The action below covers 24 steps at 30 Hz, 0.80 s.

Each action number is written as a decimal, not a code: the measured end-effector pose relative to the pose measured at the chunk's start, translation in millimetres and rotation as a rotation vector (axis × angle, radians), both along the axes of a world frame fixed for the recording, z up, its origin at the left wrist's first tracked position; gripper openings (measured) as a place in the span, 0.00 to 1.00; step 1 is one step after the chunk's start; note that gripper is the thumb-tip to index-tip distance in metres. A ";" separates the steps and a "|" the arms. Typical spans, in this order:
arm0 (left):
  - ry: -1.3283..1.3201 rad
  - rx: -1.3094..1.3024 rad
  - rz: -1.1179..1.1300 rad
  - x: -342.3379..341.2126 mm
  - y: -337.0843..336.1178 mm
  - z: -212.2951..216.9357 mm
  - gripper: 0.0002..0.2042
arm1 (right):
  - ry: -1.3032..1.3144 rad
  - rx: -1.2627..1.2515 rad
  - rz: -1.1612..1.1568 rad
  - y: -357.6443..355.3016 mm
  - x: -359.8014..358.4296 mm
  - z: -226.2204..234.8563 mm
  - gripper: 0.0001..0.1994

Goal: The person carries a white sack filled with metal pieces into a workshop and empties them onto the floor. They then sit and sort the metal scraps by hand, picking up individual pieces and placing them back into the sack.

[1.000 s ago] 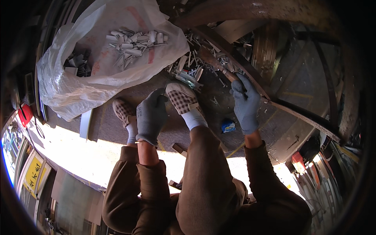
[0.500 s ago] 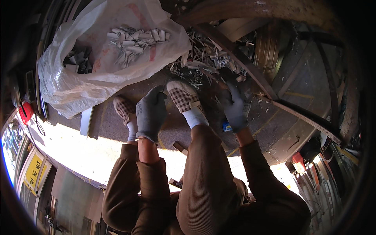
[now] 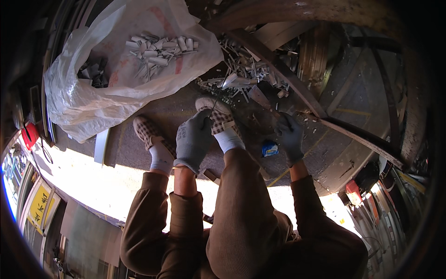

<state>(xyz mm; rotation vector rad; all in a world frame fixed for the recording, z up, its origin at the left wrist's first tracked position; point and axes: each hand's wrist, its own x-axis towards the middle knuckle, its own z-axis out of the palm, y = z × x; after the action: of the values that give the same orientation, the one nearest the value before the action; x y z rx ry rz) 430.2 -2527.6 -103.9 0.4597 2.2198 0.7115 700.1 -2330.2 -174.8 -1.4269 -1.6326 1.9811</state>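
Observation:
My left hand (image 3: pixel 193 141), in a grey knitted glove, is closed around a thin dark rod (image 3: pixel 215 106). The rod points up and away in front of my checked shoe (image 3: pixel 222 122), toward the pile of metal offcuts (image 3: pixel 248 76). My right hand (image 3: pixel 290 138), also gloved in grey, grips a tool with a flat, brownish blade (image 3: pixel 259 97) that points at the near edge of that pile. Its handle is mostly hidden in the glove. A silvery offcut (image 3: pixel 229 81) lies near the rod's far end; I cannot tell whether they touch.
A big translucent white sack (image 3: pixel 100 109) at the far left holds pale offcuts (image 3: pixel 160 50) and darker pieces. A rusty angle bar (image 3: pixel 297 86) runs diagonally right of the pile. A blue packet (image 3: pixel 270 148) lies on the floor between my shoe and right hand.
My left hand has moved right, and its rod now shows against the pile. My right hand has drawn back and to the right, uncovering the blue packet and showing the flat blade more clearly.

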 end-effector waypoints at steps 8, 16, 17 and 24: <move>0.043 0.000 0.110 -16.0 -16.4 0.8 0.13 | -0.386 0.047 -0.064 30.4 62.3 25.8 0.12; -0.002 -0.049 0.050 4.9 -2.5 -0.6 0.14 | -0.058 -0.316 -0.136 17.5 -9.2 -12.6 0.09; -0.024 -0.060 0.036 5.4 -1.6 0.1 0.14 | -0.005 -0.374 -0.184 12.2 -21.0 -18.6 0.08; -0.039 -0.018 -0.008 6.7 8.9 6.8 0.13 | 0.069 -0.504 -0.189 -5.3 -69.3 -59.4 0.10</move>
<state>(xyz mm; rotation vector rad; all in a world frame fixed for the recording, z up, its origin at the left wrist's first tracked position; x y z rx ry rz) 436.9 -2518.7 -97.0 0.4422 2.1847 0.6903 630.7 -2335.6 -234.2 -1.5737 -0.9604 2.3949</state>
